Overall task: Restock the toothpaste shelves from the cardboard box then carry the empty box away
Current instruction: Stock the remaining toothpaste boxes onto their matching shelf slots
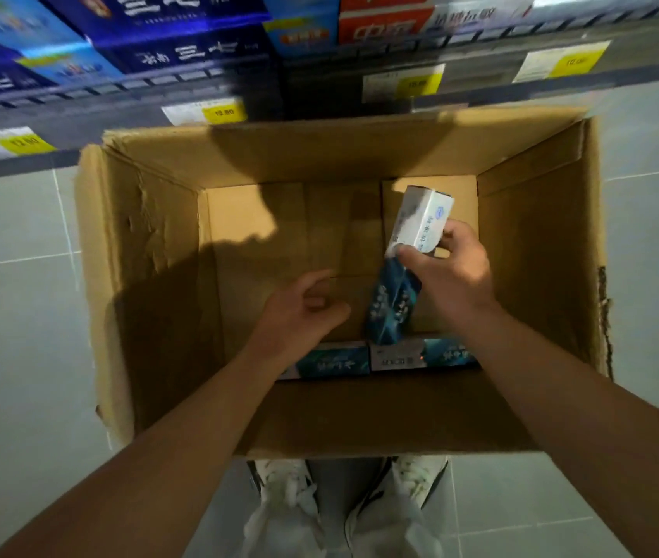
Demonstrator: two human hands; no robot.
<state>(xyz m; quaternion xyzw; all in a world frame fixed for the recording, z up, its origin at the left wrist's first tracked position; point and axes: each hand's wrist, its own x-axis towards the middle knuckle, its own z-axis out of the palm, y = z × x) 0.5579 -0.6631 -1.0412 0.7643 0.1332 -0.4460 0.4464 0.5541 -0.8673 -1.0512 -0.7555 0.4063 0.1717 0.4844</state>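
An open cardboard box [146, 251] stands on the floor below me, in front of the shelves. My right hand [450, 271] grips a white and teal toothpaste carton [420, 225], held upright inside the box. My left hand [299, 312] hovers over the box bottom with loosely curled fingers and holds nothing. Two teal toothpaste cartons [420, 354] lie flat along the box's near wall, one partly hidden under my left wrist. The remaining box bottom is bare cardboard.
Shelves [360, 62] with yellow price tags run across the top, stocked with blue and red toothpaste cartons [182, 38]. Grey floor tiles [17, 316] lie on both sides of the box. My white shoes [416, 477] stand right behind it.
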